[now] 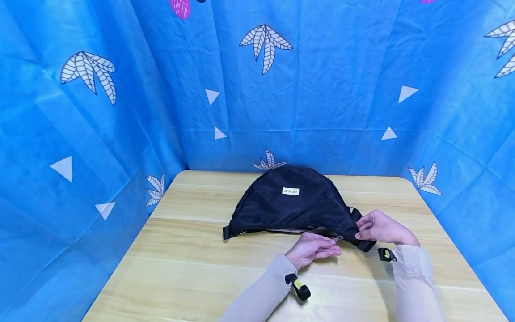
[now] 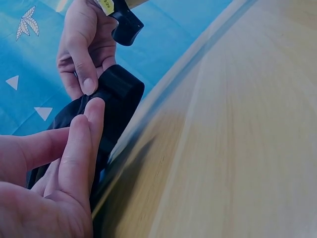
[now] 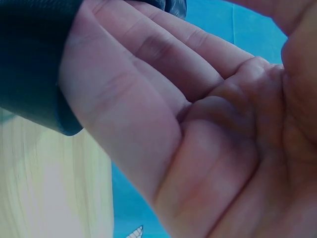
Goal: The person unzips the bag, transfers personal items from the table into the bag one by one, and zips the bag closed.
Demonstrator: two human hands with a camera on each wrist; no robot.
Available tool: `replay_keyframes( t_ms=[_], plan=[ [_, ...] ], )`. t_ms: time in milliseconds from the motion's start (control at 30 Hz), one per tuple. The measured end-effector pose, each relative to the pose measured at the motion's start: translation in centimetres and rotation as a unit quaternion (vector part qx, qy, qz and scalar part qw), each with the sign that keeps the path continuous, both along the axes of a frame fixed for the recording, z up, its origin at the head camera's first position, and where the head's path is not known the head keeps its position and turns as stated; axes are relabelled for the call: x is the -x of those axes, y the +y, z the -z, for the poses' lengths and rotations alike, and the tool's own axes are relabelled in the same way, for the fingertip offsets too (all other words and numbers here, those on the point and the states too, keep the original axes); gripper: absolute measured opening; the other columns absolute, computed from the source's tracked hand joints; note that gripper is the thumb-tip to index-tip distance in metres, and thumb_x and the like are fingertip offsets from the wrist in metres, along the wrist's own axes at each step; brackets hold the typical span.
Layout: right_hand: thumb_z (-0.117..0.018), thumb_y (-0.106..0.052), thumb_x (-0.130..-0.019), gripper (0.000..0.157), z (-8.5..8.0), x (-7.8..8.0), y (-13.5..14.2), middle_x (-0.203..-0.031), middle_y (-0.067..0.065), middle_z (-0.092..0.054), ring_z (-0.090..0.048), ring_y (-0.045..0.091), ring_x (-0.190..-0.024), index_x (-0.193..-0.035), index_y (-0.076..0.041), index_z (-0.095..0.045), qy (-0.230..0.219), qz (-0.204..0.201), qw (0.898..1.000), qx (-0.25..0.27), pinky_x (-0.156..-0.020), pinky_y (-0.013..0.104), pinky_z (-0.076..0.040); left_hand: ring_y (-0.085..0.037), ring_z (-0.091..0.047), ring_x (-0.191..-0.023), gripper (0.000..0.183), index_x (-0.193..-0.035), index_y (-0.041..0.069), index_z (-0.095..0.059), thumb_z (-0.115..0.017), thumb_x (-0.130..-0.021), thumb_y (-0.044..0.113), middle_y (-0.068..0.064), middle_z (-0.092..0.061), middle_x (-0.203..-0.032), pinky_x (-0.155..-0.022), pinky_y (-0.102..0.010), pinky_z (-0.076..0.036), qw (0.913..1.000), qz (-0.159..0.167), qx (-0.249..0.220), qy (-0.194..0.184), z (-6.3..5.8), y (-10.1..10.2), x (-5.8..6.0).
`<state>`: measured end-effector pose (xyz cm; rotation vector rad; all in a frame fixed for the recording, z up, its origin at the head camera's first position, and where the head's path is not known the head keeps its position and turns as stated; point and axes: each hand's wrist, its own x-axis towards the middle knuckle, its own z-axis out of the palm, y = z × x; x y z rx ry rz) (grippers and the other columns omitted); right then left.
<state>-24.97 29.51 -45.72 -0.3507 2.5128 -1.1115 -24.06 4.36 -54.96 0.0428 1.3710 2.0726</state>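
A black bag (image 1: 289, 201) with a small white label (image 1: 290, 191) lies on the table, its rounded side away from me. Along its near edge the zipper opening gapes, showing a pale lining. My left hand (image 1: 314, 248) pinches the zipper pull (image 1: 338, 238) near the right end of that opening. At the bag's right corner my right hand (image 1: 382, 227) grips the fabric between thumb and fingers, beside a black strap loop (image 1: 366, 245). In the left wrist view the strap (image 2: 121, 87) curves out below the right hand (image 2: 84, 49). Fingers of the right hand (image 3: 124, 114) fill the right wrist view.
The light wooden table (image 1: 181, 268) has rounded far corners. A blue curtain (image 1: 334, 89) with white leaves and triangles surrounds it on the left, back and right. A short black strap tab (image 1: 226, 232) sticks out at the bag's left corner.
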Motion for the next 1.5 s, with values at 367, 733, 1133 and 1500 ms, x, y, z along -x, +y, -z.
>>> replay_keyframes(
  t_ms=[367, 733, 1133, 1500],
  plan=[
    [-0.076, -0.005, -0.088, 0.04, -0.3, -0.1, -0.2, -0.109, 0.031, -0.074, -0.075, 0.038, -0.103, -0.115, 0.021, -0.063, -0.005, 0.0, 1.0, 0.007, -0.083, 0.031, -0.062, -0.033, -0.076, -0.102, 0.026, -0.12, -0.016, -0.067, -0.064, -0.096, -0.005, -0.036, -0.069, -0.115, -0.077, -0.02, -0.061, 1.0, -0.001, 0.002, 0.004, 0.0, -0.5, 0.0],
    [-0.076, -0.005, -0.088, 0.039, -0.4, -0.2, -0.1, -0.107, 0.03, -0.075, -0.075, 0.037, -0.102, -0.115, 0.021, -0.063, -0.008, -0.003, 1.0, 0.014, -0.083, 0.03, -0.062, -0.033, -0.077, -0.102, 0.027, -0.121, -0.017, -0.066, -0.064, -0.096, -0.005, -0.036, -0.069, -0.115, -0.077, -0.02, -0.062, 1.0, -0.001, 0.002, 0.0, -0.1, -0.7, 0.3],
    [-0.075, -0.006, -0.087, 0.041, -0.4, 0.0, 0.0, -0.108, 0.029, -0.075, -0.076, 0.035, -0.101, -0.115, 0.021, -0.063, -0.002, -0.005, 1.0, 0.009, -0.081, 0.025, -0.061, -0.034, -0.077, -0.101, 0.029, -0.122, -0.018, -0.065, -0.064, -0.095, -0.007, -0.036, -0.069, -0.113, -0.077, -0.021, -0.062, 1.0, -0.007, 0.001, -0.006, -0.4, -1.0, 0.5],
    [-0.076, -0.006, -0.087, 0.036, -0.2, 0.0, 0.1, -0.105, 0.025, -0.077, -0.076, 0.022, -0.095, -0.112, 0.018, -0.066, 0.0, -0.014, 1.0, 0.011, -0.078, 0.023, -0.06, -0.031, -0.078, -0.098, 0.028, -0.12, -0.018, -0.066, -0.065, -0.095, -0.008, -0.037, -0.069, -0.114, -0.077, -0.022, -0.062, 1.0, -0.001, -0.002, -0.003, -0.1, -1.5, 0.6]
  ],
)
